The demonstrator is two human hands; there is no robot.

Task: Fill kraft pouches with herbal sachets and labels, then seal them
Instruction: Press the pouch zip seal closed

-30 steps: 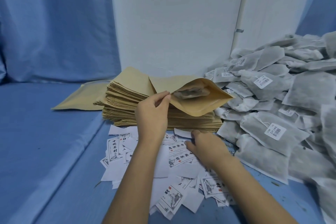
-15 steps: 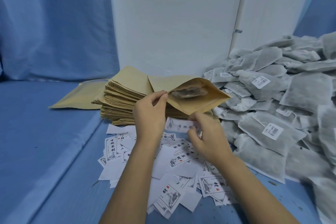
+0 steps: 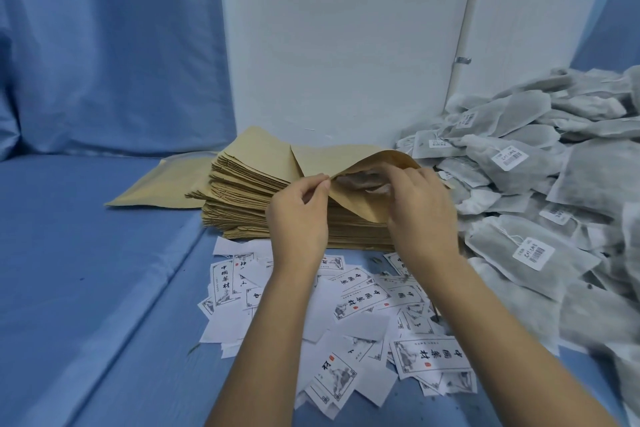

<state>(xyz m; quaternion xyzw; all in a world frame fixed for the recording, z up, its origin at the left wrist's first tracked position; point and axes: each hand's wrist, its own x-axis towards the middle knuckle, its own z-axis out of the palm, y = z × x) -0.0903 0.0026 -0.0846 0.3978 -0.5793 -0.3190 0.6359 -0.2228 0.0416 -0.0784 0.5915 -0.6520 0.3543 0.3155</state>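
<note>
Since half a second ago my right hand (image 3: 422, 215) has come up off the loose labels (image 3: 356, 298) and now sits at the mouth of the pouch (image 3: 358, 210), which lies open on top of the stack of pouches (image 3: 242, 198) by the far edge of the blue mat (image 3: 104, 253). My left hand (image 3: 299, 215) has not shifted: thumb and forefinger pinch the near lip of the pouch and hold it apart from the upper flap.

The right fingers are curled over the opening. Whether one of the labels is pinched under them I cannot tell, as the hand covers that spot. A sachet (image 3: 360, 180) shows grey inside the pouch, just left of those fingers.

I judge the step in hand to be the label going in, with the sachet already loaded and the sealing not yet done. The next move calls for pushing the paper well past the lip, flat against the sachet, then drawing the fingers out without dragging it back. The left pinch must keep the mouth wide until then.

The heap of sachets (image 3: 526, 253) lies along the mat's right edge, and the labels are scattered near its front edge.
</note>
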